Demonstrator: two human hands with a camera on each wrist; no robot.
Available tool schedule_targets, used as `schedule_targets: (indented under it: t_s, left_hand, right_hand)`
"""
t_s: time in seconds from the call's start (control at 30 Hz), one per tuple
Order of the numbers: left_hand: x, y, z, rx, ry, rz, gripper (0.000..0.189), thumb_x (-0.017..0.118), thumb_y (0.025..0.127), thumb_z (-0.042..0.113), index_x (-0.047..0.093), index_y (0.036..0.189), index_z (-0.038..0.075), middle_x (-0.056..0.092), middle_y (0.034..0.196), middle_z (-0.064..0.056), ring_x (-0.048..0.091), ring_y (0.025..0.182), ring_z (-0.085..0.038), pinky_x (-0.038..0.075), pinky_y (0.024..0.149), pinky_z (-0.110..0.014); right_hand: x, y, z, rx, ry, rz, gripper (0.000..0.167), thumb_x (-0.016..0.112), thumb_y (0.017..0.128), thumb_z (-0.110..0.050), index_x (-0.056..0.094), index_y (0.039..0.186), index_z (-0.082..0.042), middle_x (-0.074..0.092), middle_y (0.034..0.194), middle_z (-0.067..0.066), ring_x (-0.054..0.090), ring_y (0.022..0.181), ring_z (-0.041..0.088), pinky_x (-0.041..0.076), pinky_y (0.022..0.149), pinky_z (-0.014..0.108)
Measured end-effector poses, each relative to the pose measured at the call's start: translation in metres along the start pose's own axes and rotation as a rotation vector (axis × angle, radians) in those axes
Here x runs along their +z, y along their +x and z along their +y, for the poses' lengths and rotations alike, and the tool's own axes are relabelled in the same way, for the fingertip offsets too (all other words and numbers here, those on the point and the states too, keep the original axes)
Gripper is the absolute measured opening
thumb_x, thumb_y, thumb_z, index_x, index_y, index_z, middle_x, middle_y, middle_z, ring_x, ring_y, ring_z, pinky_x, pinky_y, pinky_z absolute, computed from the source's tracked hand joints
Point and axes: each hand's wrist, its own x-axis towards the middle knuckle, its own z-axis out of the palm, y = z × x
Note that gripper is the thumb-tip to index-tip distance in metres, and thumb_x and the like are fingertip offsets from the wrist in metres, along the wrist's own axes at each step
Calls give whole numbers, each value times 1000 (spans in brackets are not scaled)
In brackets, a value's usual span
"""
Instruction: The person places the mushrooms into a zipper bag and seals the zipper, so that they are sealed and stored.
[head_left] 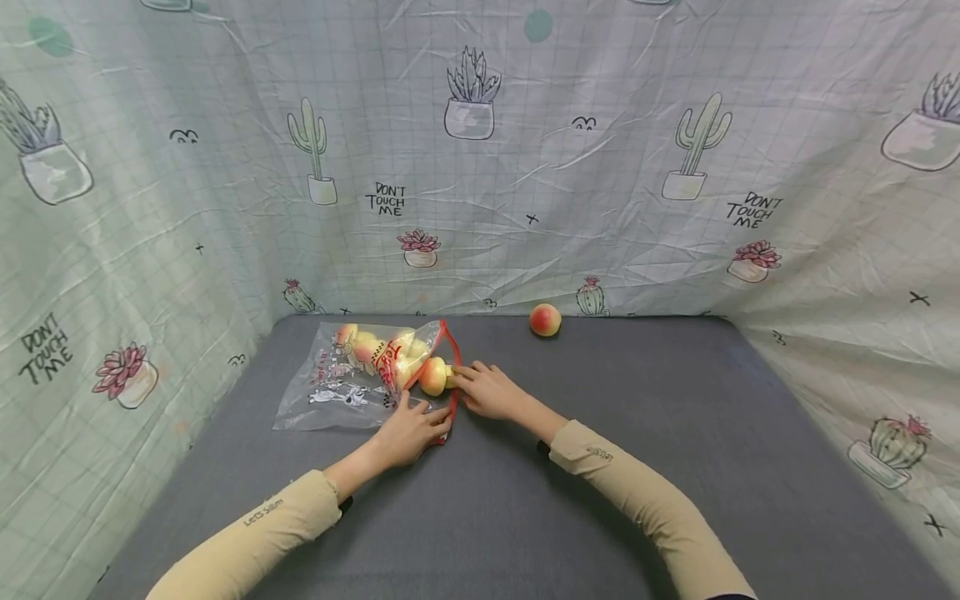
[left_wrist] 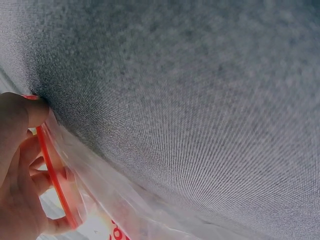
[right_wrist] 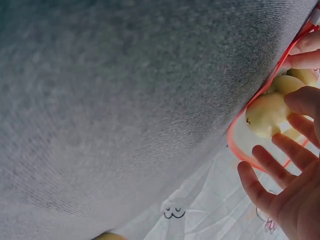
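Note:
A clear plastic zip bag (head_left: 300,408) with a red-edged mouth lies on its side, several peaches (head_left: 363,346) inside. My left hand (head_left: 408,433) holds the near side of the mouth. In the left wrist view, its thumb is outside the red edge (left_wrist: 55,180) and its fingers are inside the bag. One peach (head_left: 432,377) sits just within the mouth. My right hand (head_left: 491,392) reaches in from the right, its fingertips at this peach. The right wrist view shows its fingers (right_wrist: 260,187) spread and fairly straight, with the thumb overlapping the peach (right_wrist: 267,115).
Another peach (head_left: 545,320) rests alone at the back of the dark grey tabletop (head_left: 600,400), right of the bag. A pale curtain (head_left: 525,250) printed with potted cacti hangs behind the table and along both sides.

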Motion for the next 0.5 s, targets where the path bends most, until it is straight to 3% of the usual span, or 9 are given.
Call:
schedule_targets:
  t_s: [0.5]
  left_hand:
    - [-1, 0, -1, 11, 22, -19, 37, 61, 80, 28, 57, 117, 24, 56, 122, 4, 56, 94, -25, 38, 80, -59]
  right_hand:
    - [1, 0, 3, -21, -46, -70, 47, 54, 87, -23, 43, 132, -19, 41, 138, 4, 47, 108, 22, 47, 76, 39]
